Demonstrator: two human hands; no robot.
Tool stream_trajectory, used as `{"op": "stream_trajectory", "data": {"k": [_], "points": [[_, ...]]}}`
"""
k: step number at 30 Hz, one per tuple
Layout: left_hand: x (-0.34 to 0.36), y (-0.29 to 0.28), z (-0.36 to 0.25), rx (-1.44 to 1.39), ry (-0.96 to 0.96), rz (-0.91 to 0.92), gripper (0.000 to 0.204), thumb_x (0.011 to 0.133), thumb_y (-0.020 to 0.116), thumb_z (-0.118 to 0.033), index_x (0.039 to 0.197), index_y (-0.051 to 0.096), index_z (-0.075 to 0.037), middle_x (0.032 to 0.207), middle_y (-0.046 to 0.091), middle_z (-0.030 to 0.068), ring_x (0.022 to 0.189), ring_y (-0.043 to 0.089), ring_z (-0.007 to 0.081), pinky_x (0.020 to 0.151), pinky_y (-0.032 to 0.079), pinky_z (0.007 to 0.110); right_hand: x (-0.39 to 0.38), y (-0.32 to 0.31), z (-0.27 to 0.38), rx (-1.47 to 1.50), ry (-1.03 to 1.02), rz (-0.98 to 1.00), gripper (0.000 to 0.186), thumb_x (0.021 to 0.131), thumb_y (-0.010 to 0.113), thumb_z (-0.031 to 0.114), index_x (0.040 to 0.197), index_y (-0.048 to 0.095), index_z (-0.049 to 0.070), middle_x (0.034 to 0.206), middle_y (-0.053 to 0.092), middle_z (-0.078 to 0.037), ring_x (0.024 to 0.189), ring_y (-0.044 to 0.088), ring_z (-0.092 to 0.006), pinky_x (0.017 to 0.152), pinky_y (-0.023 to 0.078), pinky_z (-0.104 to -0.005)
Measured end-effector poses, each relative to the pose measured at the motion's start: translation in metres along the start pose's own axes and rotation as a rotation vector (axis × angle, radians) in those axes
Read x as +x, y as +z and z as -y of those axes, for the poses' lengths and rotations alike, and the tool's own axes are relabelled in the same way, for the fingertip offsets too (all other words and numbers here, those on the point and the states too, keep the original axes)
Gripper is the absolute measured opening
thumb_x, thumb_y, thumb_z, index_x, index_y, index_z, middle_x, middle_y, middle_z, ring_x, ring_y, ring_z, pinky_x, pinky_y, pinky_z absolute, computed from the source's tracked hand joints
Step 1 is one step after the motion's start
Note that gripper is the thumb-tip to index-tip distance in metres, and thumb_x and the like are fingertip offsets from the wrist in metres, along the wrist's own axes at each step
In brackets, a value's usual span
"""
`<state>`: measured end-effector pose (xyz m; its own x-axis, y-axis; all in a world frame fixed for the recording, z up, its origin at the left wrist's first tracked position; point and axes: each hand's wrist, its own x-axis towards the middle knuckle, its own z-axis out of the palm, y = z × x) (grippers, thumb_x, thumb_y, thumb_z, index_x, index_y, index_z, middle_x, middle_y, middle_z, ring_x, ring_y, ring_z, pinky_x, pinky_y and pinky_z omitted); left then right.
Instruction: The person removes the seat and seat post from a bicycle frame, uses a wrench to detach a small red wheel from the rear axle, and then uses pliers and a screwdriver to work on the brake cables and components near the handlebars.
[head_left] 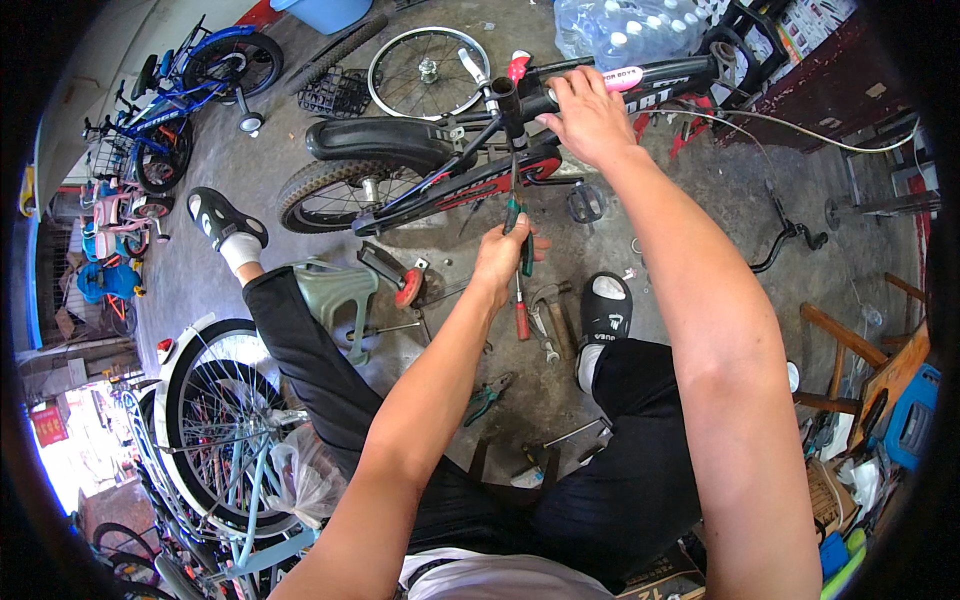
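A small black bicycle (470, 205) with red trim lies in front of me, its knobbly rear wheel toward the left. My left hand (496, 262) is closed on green-handled pliers (526, 262). The jaws of these pliers point up to the frame beneath the open seat tube (507, 105); what they touch is too small to make out. Over the top tube, beside a pink label (622, 78), my right hand (592, 122) is wrapped, steadying contact with the frame. The pedal (586, 203) hangs below that hand.
Between my feet lie a red-handled screwdriver (521, 318), a hammer (556, 318) and other green pliers (488, 396). A green stool (335, 292) stands by my left leg. Beyond the bicycle are a loose wheel (428, 70) and bottled water (630, 35). Another bicycle wheel (178, 425) stands lower left.
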<state>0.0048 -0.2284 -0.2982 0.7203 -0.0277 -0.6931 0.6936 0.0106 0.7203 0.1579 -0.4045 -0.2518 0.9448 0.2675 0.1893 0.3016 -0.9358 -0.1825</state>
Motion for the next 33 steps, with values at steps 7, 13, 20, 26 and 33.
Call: {"op": "stream_trajectory", "data": {"k": [7,13,20,26,33], "points": [[-0.002,0.001,-0.016,-0.552,-0.134,0.310,0.048,0.110,0.045,-0.039,0.129,0.060,0.002,0.125,0.070,0.0184,0.112,0.070,0.0274,0.079,0.055,0.032,0.002,-0.004,0.008,0.003,-0.002,0.028,0.055,0.095,0.068,0.043,0.138,0.054,0.012,0.138,0.053,-0.009,0.141,0.040,-0.0289,0.104,0.043,-0.0489],[0.001,0.022,-0.024,-0.698,-0.192,0.297,0.053,0.110,0.042,-0.042,0.127,0.060,0.005,0.122,0.070,0.0195,0.107,0.071,0.0296,0.074,0.053,0.032,0.002,-0.005,0.007,0.006,0.010,0.038,0.056,0.095,0.068,0.043,0.138,0.053,0.012,0.138,0.052,-0.010,0.142,0.040,-0.0292,0.106,0.043,-0.0497],[0.008,0.040,-0.050,-0.827,-0.282,0.147,0.052,0.110,0.038,-0.043,0.116,0.058,0.004,0.113,0.070,0.0201,0.099,0.072,0.0313,0.065,0.047,0.033,0.002,-0.001,0.006,0.000,-0.001,0.015,0.055,0.095,0.068,0.043,0.138,0.054,0.012,0.138,0.053,-0.009,0.142,0.040,-0.0296,0.106,0.043,-0.0499],[0.015,0.053,-0.082,-0.929,-0.388,0.099,0.052,0.109,0.032,-0.043,0.111,0.057,0.002,0.105,0.069,0.0158,0.091,0.071,0.0281,0.062,0.044,0.031,0.001,-0.002,0.008,0.015,-0.011,-0.002,0.054,0.094,0.069,0.043,0.136,0.055,0.012,0.137,0.053,-0.010,0.141,0.040,-0.0308,0.106,0.043,-0.0499],[0.010,0.062,-0.084,-0.929,-0.383,0.059,0.042,0.108,0.035,-0.043,0.100,0.055,-0.006,0.091,0.065,0.0034,0.081,0.066,0.0212,0.073,0.048,0.039,0.002,-0.001,0.006,0.045,-0.011,-0.016,0.054,0.092,0.072,0.041,0.135,0.056,0.012,0.139,0.053,-0.009,0.142,0.039,-0.0292,0.104,0.043,-0.0507]]}}
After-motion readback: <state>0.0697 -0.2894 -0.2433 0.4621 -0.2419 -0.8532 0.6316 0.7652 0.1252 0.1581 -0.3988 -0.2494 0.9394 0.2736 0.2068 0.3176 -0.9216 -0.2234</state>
